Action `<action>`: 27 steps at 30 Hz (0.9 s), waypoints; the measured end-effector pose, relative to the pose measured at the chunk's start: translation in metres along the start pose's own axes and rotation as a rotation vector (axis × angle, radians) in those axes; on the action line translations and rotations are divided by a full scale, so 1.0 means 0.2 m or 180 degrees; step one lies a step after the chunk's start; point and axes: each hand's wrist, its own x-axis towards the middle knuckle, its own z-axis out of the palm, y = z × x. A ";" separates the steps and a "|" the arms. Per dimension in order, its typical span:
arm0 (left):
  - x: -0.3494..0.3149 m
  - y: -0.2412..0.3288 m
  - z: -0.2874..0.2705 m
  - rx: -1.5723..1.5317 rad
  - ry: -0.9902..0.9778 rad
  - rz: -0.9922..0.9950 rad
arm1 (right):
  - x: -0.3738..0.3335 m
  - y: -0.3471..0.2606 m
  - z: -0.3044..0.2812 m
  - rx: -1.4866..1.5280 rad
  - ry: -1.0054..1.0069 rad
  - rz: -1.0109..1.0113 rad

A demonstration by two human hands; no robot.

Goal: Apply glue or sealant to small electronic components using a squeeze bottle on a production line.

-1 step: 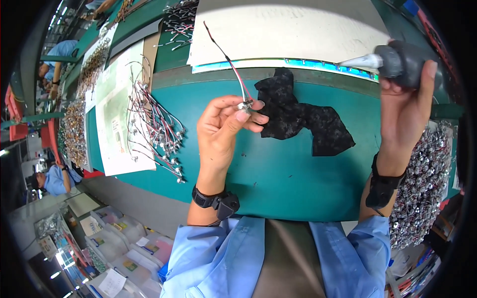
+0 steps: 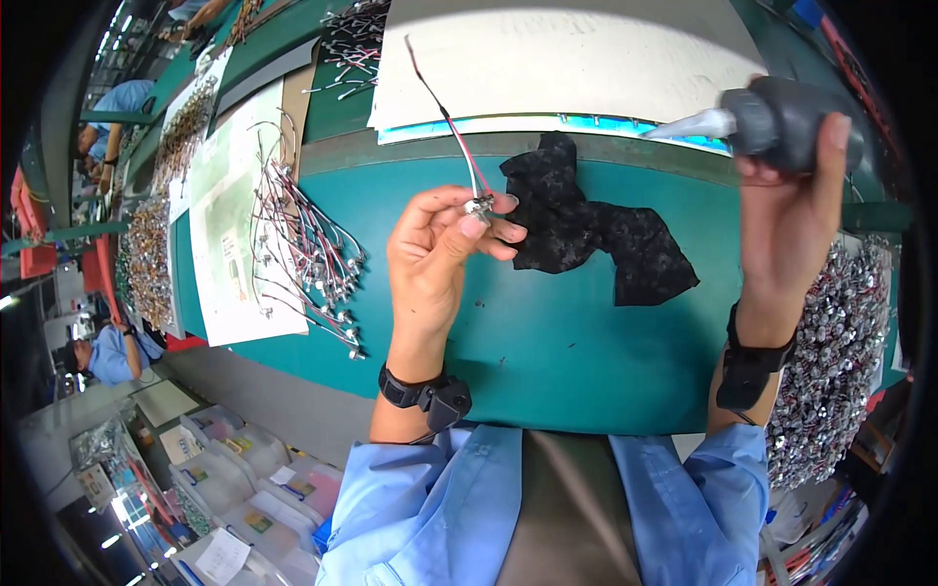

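Observation:
My left hand (image 2: 430, 244) pinches a small silver metal part (image 2: 478, 207) between thumb and fingers above the green mat. From that part a wire bundle (image 2: 459, 137) in white, red and black rises away from me. On the right, my right hand (image 2: 796, 210) is wrapped round a dark grey squeeze bottle (image 2: 806, 122), tilted onto its side. Its pale pointed nozzle (image 2: 694, 125) is directed left, well apart from the metal part. Just right of my left fingers lies a crumpled black cloth (image 2: 562, 220), partly behind the fingertips.
Several wired metal parts (image 2: 313, 254) lie left on white paper (image 2: 220, 254) and the green mat (image 2: 547, 361). A large pale sheet (image 2: 557, 59) covers the far side. Many silver parts (image 2: 831, 381) are massed at right. Plastic bins (image 2: 220, 479) stand lower left; co-workers (image 2: 117, 352) sit further left.
My right hand has shifted the squeeze bottle slightly left, bringing its nozzle nearer the wires. My left hand and the metal part have barely moved.

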 end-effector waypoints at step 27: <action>-0.03 -0.02 0.02 -0.0477 -0.0137 0.0045 | -0.26 0.22 0.19 -0.0491 -0.0728 -0.0212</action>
